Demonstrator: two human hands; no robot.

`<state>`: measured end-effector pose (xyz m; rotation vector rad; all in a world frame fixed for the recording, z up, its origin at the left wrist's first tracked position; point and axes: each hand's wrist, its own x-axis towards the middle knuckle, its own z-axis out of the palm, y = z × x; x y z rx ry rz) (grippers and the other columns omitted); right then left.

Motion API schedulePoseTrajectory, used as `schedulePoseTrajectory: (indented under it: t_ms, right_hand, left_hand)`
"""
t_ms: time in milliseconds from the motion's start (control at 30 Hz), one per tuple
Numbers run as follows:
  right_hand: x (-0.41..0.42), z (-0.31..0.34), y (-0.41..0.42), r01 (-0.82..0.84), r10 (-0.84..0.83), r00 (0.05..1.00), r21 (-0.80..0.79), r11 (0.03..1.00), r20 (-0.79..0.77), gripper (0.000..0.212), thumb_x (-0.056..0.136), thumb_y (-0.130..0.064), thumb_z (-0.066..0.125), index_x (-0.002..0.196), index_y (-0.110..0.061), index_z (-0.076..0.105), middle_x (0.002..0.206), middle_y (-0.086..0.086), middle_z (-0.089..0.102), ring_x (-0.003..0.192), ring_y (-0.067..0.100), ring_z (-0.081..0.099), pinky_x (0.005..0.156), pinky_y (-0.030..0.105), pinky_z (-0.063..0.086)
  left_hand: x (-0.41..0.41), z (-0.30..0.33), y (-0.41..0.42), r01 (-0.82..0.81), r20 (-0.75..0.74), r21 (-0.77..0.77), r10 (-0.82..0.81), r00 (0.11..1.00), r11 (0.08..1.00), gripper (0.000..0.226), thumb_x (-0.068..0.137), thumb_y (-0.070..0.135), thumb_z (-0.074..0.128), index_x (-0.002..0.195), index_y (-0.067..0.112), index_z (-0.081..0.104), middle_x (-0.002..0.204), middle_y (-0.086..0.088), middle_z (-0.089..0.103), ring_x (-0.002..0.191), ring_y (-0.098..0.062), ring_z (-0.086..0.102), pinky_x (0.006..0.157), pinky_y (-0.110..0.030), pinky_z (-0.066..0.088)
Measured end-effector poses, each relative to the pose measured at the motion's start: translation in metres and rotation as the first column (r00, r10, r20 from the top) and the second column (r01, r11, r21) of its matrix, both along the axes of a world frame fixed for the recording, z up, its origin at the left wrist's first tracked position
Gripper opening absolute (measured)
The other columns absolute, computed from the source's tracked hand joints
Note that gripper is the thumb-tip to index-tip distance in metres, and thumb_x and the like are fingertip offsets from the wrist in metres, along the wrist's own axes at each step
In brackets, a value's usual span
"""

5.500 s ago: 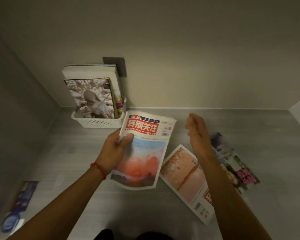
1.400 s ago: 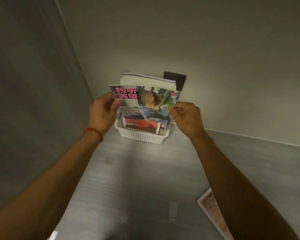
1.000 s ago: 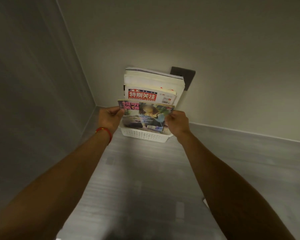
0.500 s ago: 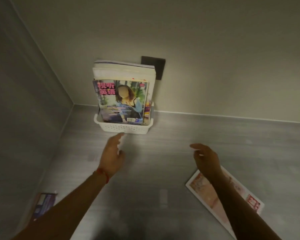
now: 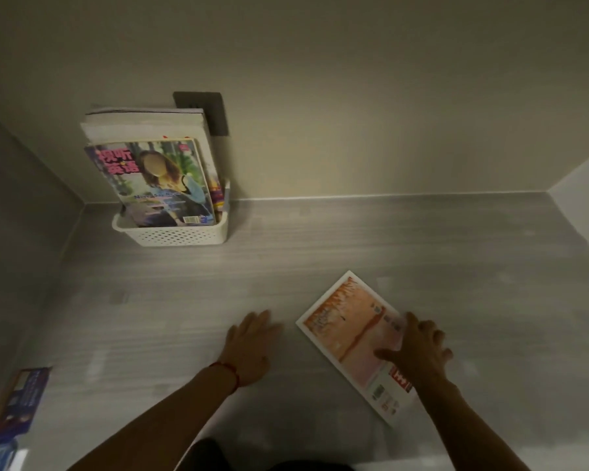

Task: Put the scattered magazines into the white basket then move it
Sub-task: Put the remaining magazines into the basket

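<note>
The white basket (image 5: 177, 235) stands in the far left corner against the wall, with several magazines upright in it. The front one (image 5: 157, 183) has a colourful cover with pink characters. An orange magazine (image 5: 347, 334) lies flat on the grey floor at the right. My right hand (image 5: 419, 351) rests on its right edge, fingers spread. My left hand (image 5: 249, 348) hovers flat over the bare floor just left of that magazine, holding nothing.
A blue magazine (image 5: 23, 399) lies on the floor at the far left, by the side wall. A dark wall plate (image 5: 215, 110) sits behind the basket. Walls close the space at the back, left and right.
Both hands have let go of the colourful magazine, which now stands in the basket. They have dropped back toward me; the right hand has come down onto the orange magazine.
</note>
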<state>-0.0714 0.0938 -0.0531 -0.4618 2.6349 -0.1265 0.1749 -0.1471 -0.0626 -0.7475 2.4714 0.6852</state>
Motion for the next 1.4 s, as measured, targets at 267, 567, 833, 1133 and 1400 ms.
schedulePoseTrajectory:
  t_ms: [267,567,833,1133,1400]
  right_hand:
    - [-0.012,0.064,-0.015,-0.505,0.483,0.862,-0.190,0.842,-0.150,0.007,0.089,-0.031,0.056,0.091,-0.029,0.049,0.081,-0.006,0.064,0.068,0.013,0.065,0.060,0.030,0.053]
    - [0.009,0.156,-0.096,-0.864,0.620,0.500,-0.301,0.404,-0.605,0.021,0.088,-0.023,0.066,0.108,-0.025,0.071,0.104,-0.004,0.073,0.101,0.019,0.065,0.094,0.038,0.042]
    - [0.047,0.117,-0.143,0.151,0.205,0.869,-0.635,0.757,0.451,0.086,0.088,-0.052,0.064,0.153,-0.034,0.012,0.154,0.002,0.039,0.134,0.026,0.047,0.107,0.047,0.043]
    - [0.096,0.129,-0.264,-0.008,0.410,0.871,-0.829,0.560,0.269,0.015,0.096,-0.023,0.060,0.110,-0.020,0.065,0.102,-0.011,0.073,0.089,0.005,0.071,0.070,0.021,0.056]
    - [0.109,0.169,-0.382,-0.334,0.292,0.933,-0.816,0.473,-0.212,0.013,0.090,-0.025,0.068,0.094,-0.015,0.075,0.093,-0.007,0.075,0.067,-0.005,0.066,0.057,0.002,0.046]
  left_hand:
    - [-0.038,0.059,0.037,-0.174,-0.516,-0.151,0.073,0.854,0.973,0.064,0.089,0.008,0.055,0.150,0.014,0.034,0.160,-0.016,0.025,0.147,-0.030,0.026,0.119,-0.035,0.026]
    - [-0.058,0.112,0.025,-0.165,-0.503,-0.094,0.097,0.859,0.982,0.037,0.096,0.023,0.047,0.131,0.034,0.050,0.111,-0.003,0.072,0.100,-0.028,0.069,0.087,-0.042,0.056]
    - [0.008,0.153,-0.039,-0.418,-0.564,0.585,0.719,0.405,0.695,0.026,0.100,0.019,0.050,0.116,0.035,0.065,0.108,0.009,0.073,0.101,-0.015,0.071,0.084,-0.039,0.061]
    - [0.073,0.167,-0.145,-0.370,-0.586,0.677,0.770,0.251,0.636,0.028,0.098,0.022,0.055,0.124,0.032,0.062,0.121,0.006,0.070,0.109,-0.017,0.067,0.088,-0.041,0.059]
    - [0.072,0.179,-0.269,-0.636,-0.778,0.349,0.592,0.213,0.688,0.018,0.092,0.023,0.064,0.107,0.024,0.074,0.095,0.013,0.072,0.082,-0.006,0.068,0.080,-0.026,0.056]
